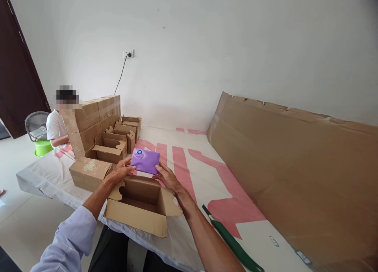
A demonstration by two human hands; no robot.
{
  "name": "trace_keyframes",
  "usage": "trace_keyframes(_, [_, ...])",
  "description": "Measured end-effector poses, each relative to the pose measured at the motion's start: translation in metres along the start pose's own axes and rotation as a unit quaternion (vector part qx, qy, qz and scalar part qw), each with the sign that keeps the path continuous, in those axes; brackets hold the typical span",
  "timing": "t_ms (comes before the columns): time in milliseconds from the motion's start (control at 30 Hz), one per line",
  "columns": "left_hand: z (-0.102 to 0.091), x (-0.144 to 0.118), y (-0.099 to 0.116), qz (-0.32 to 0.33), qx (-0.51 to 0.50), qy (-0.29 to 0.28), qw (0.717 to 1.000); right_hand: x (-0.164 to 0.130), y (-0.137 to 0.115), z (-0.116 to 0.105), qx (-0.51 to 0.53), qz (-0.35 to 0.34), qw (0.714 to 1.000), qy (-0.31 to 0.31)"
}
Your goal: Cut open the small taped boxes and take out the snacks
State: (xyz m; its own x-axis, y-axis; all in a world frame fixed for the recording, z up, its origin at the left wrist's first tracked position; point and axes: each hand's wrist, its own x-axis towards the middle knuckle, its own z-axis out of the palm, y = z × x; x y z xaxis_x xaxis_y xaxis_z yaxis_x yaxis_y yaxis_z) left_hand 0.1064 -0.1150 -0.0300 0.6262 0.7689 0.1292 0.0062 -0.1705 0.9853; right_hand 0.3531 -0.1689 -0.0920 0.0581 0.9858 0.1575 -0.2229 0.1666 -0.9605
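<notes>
A purple tissue pack [145,160] with a round blue logo is held up between both hands, above the far edge of an open cardboard box [136,221]. My left hand [123,169] grips the pack's left end, thumb on the front. At the other end, my right hand [167,176] pinches the lower right corner; some of its fingers are hidden behind. The box stands right in front of me with flaps spread outward, and its visible inside is bare cardboard.
A closed carton [88,171] sits left of the box. Behind it are open boxes [110,146] and stacked cartons [88,116]. A person [56,126] sits beyond, near a fan [37,126]. A long green tool [233,240] lies right; a cardboard sheet [295,177] leans against the wall.
</notes>
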Motion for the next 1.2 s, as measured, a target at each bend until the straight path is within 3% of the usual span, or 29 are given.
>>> trace_keyframes(500, [-0.002,0.004,-0.001,-0.009,0.013,0.001,1.0,0.002,0.0,-0.001,0.016,0.017,1.0,-0.001])
trace_keyframes(800, [-0.004,-0.003,-0.003,0.034,0.084,-0.063,0.994,-0.011,0.001,-0.001,0.052,0.016,0.998,-0.019])
trace_keyframes(867, [-0.015,0.0,-0.005,0.013,0.191,-0.042,0.981,-0.018,0.003,-0.002,0.071,0.006,0.997,0.014])
trace_keyframes(1000, [-0.058,0.019,-0.002,-0.09,0.377,0.043,0.921,-0.029,0.006,-0.01,0.083,-0.023,0.992,0.088])
trace_keyframes(1200, [-0.128,0.056,0.013,-0.233,0.474,0.029,0.849,-0.036,0.02,-0.028,0.086,-0.067,0.982,0.157])
